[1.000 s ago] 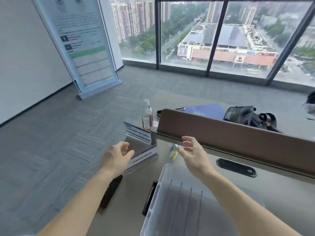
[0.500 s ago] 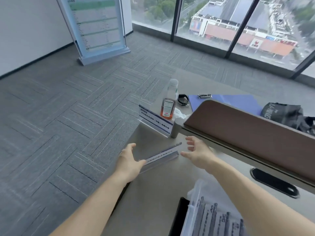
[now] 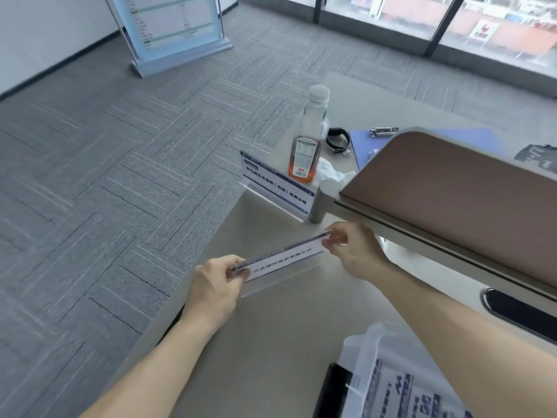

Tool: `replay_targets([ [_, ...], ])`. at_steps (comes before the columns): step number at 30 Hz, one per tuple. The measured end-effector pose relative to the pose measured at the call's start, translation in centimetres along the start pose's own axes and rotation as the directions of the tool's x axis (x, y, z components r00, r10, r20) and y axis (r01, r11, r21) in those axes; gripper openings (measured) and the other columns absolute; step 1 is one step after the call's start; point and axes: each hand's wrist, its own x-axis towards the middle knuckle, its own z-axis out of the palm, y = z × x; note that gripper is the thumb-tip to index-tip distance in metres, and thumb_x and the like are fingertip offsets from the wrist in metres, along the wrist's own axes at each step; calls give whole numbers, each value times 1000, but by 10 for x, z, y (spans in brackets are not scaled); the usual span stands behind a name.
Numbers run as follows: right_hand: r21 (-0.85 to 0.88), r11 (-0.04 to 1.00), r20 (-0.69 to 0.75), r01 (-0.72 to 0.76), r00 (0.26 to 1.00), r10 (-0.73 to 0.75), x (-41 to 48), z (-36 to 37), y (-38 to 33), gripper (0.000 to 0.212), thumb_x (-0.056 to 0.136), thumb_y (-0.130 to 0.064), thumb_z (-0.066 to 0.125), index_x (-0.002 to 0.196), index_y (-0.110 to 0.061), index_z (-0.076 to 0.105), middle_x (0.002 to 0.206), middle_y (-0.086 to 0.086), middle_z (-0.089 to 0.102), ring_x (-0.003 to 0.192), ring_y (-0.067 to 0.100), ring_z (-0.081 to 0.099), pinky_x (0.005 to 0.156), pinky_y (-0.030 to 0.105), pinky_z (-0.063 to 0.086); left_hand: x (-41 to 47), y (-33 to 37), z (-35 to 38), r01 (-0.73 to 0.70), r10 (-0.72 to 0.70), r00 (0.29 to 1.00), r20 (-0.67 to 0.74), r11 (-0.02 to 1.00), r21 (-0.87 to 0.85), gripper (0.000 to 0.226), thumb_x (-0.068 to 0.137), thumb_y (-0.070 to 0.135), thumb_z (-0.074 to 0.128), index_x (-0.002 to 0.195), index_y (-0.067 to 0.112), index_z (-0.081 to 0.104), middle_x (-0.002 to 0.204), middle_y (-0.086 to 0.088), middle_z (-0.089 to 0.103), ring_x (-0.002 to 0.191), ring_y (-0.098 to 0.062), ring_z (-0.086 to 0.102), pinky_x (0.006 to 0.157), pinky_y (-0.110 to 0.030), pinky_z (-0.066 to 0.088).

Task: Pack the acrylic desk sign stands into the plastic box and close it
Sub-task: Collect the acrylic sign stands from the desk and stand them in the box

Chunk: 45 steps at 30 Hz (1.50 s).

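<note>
Left hand (image 3: 215,286) and right hand (image 3: 354,251) each pinch 1 end of the clear acrylic sign stand with white printed insert (image 3: 283,259), its long axis running near-left to far-right, while the translucent plastic box (image 3: 391,384) sits near-right, closer to the right hand.

Bright, even daylight from the floor-to-ceiling windows (image 3: 452,22) at top right; outside view blown out and smeared. Shadows soft and faint on the pale grey counter (image 3: 271,342). Wide-angle bend curves the grey carpet floor (image 3: 105,161) lines at the edges. Overall motion softness: print on the clear plastic box (image 3: 401,384) bottom right is blurred, unreadable.
</note>
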Motion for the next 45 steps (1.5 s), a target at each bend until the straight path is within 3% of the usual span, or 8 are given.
replay_targets([
  [8, 367, 907, -218, 206, 967, -131, -61, -56, -59, 11, 96, -24, 65, 86, -22, 68, 84, -2, 76, 71, 6, 71, 65, 20, 52, -8, 69, -72, -110, 96, 994, -55, 913, -394, 8, 85, 30, 81, 91, 32, 79, 87, 4, 81, 87, -18, 78, 89, -50, 60],
  [16, 593, 706, -483, 387, 873, -72, -184, -136, -148, 15, 95, -27, 68, 90, -12, 66, 93, 30, 62, 83, 29, 58, 82, 55, 45, -63, 186, -166, -432, 420, 900, -116, 828, -358, 11, 85, 19, 82, 91, 24, 73, 73, -1, 75, 70, -3, 73, 63, -14, 55],
  [20, 536, 738, -588, 409, 809, -21, -246, -170, -158, 32, 93, -36, 68, 100, -5, 61, 103, 35, 62, 84, 37, 63, 86, 56, 49, -89, 241, -188, -636, 635, 771, -43, 770, -50, 38, 76, 34, 88, 107, 28, 66, 85, 24, 70, 69, 18, 65, 61, -1, 44],
  [23, 482, 793, -646, 371, 763, 35, -291, -186, -158, 30, 94, -39, 66, 105, -11, 64, 97, 23, 70, 68, 15, 60, 69, 37, 49, -119, 287, -183, -798, 796, 600, 84, 588, 130, 46, 79, 40, 84, 120, 33, 64, 108, 17, 72, 88, -2, 68, 79, -27, 55],
  [27, 416, 820, -706, 393, 708, 18, -346, -202, -151, 15, 98, -30, 62, 104, -18, 69, 95, 15, 74, 88, 38, 68, 77, 60, 57, -177, 342, -143, -920, 851, 377, 365, 301, 251, 27, 91, 30, 66, 117, 32, 69, 102, 2, 74, 92, -25, 69, 74, -35, 55],
  [30, 371, 823, -780, 429, 626, 25, -383, -217, -139, 8, 98, -17, 60, 97, -19, 68, 86, 9, 69, 77, 14, 66, 64, 20, 56, -210, 362, -111, -949, 851, 300, 430, 219, 228, 12, 94, 36, 57, 96, 26, 62, 88, -3, 70, 79, -28, 65, 65, -36, 52],
  [35, 622, 690, -733, 372, 586, 345, -421, -238, -75, 38, 83, -43, 67, 117, -32, 56, 129, -5, 60, 122, 4, 57, 96, 26, 47, -265, 389, -64, -896, 827, 405, 391, 445, -14, 33, 97, 29, 61, 68, 18, 47, 64, -2, 57, 59, -19, 50, 59, -35, 45],
  [45, 924, 383, -213, -11, 817, 536, -456, -195, 33, 29, 102, -32, 53, 118, -9, 62, 106, 11, 78, 99, 27, 76, 86, 46, 61, -343, 383, 62, -381, 312, 681, 663, 923, -43, 32, 99, 22, 48, 79, 1, 63, 78, -19, 74, 63, -32, 69, 60, -44, 64],
])
